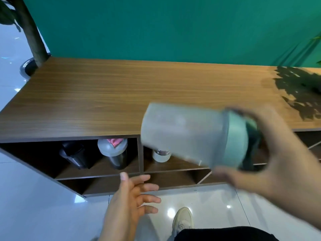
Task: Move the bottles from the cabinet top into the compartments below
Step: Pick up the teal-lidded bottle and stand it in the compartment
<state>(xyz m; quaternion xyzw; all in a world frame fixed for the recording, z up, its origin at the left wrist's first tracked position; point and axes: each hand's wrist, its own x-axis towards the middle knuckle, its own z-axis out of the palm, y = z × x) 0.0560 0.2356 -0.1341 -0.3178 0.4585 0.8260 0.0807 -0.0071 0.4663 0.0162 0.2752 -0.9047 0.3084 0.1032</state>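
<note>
The person's right hand (271,153) holds a big see-through bottle (184,134) with a pale green lid (238,141). The fingers (225,174) wrap around the lid end, and the bottle lies tipped on its side in the air, with its bottom pointing left. It hangs in front of the cabinet (104,94), just over the front edge of the wooden top and in front of the middle compartment (175,164). The bottle looks blurry, so I cannot tell if anything is inside it. The left hand (132,199) is lower down, in front of the bottom shelf, with its fingers (149,188) spread wide and nothing in them. In the left compartment (43,159) stand two dark bottles. One is a black bottle (78,157) and beside it is a dark bottle with a grey and pink lid (112,148). In the middle compartment a small clear bottle with a silver ring (161,155) peeks out from behind the held bottle. A light shoe (182,221) stands on the shiny white floor (217,202). A green wall (156,26) is behind the cabinet
</note>
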